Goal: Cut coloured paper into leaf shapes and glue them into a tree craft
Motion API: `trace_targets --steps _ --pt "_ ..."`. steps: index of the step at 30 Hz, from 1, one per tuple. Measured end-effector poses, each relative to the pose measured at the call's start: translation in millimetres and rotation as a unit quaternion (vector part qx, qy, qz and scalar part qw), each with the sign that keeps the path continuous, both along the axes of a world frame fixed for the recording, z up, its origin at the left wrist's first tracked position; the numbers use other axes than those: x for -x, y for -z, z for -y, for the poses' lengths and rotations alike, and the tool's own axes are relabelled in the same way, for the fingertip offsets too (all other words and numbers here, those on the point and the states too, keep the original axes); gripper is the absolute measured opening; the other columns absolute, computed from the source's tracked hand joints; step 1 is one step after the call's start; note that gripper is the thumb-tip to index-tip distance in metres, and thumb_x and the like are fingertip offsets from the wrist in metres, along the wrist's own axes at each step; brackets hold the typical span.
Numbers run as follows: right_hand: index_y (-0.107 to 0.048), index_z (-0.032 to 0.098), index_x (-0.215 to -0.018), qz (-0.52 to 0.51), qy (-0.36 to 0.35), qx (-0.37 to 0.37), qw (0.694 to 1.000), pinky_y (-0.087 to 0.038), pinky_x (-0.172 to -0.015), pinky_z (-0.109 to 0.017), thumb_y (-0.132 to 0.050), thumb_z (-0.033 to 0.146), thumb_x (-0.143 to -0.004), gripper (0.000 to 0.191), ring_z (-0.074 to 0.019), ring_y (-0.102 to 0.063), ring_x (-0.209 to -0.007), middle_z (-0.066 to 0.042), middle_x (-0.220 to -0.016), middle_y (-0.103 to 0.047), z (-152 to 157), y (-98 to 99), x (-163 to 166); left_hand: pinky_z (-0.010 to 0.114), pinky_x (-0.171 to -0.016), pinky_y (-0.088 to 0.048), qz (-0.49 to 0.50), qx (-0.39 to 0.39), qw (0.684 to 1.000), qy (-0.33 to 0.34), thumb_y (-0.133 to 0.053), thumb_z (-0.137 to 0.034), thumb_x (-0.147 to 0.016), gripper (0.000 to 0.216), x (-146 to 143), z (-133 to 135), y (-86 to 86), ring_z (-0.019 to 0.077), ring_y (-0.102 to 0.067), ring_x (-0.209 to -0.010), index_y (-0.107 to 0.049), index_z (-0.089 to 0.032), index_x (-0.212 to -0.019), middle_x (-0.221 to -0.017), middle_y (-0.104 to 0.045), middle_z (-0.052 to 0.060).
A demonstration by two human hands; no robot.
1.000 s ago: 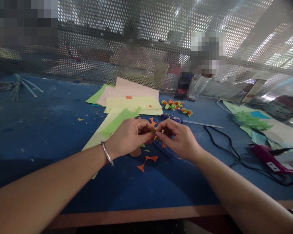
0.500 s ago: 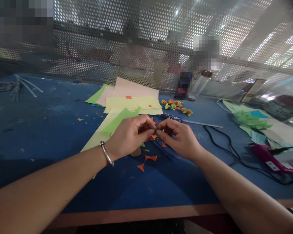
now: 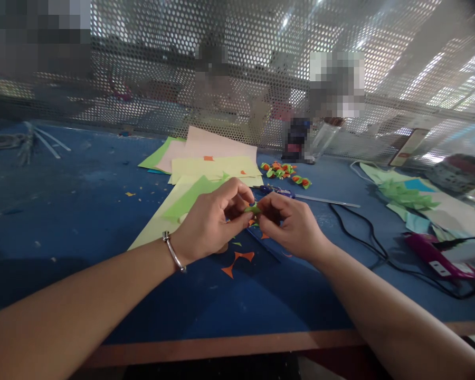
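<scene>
Between my fingertips is a small piece of green paper point(image 3: 252, 209), held over the middle of the blue table. My left hand point(image 3: 217, 219), with a silver bracelet at the wrist, pinches it from one side. From the other side my right hand point(image 3: 295, 221) grips it with thumb and fingers, partly hiding it. Orange paper scraps point(image 3: 237, 262) lie on the table just below the hands. A green paper sheet point(image 3: 192, 198) sits behind my left hand. Several curled green and orange paper pieces point(image 3: 279, 170) are gathered beyond my right hand.
Pale yellow and pink sheets point(image 3: 221, 141) are stacked at the back. Scissors with blue handles point(image 3: 275, 190) and a metal strip lie behind my right hand. To the right are a purple power strip point(image 3: 439, 256), black cables point(image 3: 374, 248) and a green paper flower point(image 3: 407, 195). A perforated metal screen point(image 3: 253, 68) borders the table.
My left fingers have lifted slightly and opened a little at the top. More of the green paper now shows between the hands. My right hand has hardly moved.
</scene>
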State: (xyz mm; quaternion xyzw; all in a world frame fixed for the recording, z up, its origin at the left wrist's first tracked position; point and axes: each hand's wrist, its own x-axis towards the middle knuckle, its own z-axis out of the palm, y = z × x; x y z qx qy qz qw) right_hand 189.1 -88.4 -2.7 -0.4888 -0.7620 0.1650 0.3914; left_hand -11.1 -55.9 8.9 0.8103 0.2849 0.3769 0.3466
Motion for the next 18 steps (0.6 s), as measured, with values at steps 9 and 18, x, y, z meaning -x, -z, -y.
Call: trace_targets --steps 9,18 --pt "-0.057 0.019 -0.076 -0.002 0.010 0.012 1.000 -0.033 -0.050 -0.022 -0.060 0.018 -0.078 0.004 -0.0089 -0.041 -0.055 0.004 -0.063 -0.050 0.1 0.7 1.5 0.025 -0.063 -0.050 0.004 0.030 1.000 0.005 -0.064 -0.020 -0.086 0.024 -0.1 1.7 -1.1 0.0121 -0.063 -0.068 -0.047 -0.024 -0.101 -0.076 -0.061 -0.004" --pt "-0.060 0.018 -0.081 -0.041 0.013 0.017 0.999 -0.038 -0.050 -0.022 -0.059 0.017 -0.081 0.002 -0.0092 -0.046 -0.054 0.003 -0.066 -0.055 0.5 -1.2 -2.3 0.022 -0.062 -0.050 0.037 0.014 0.999 -0.012 -0.068 -0.024 -0.087 0.024 1.8 -1.9 -0.4 0.0107 -0.063 -0.067 -0.048 -0.023 -0.099 -0.075 -0.061 -0.004"
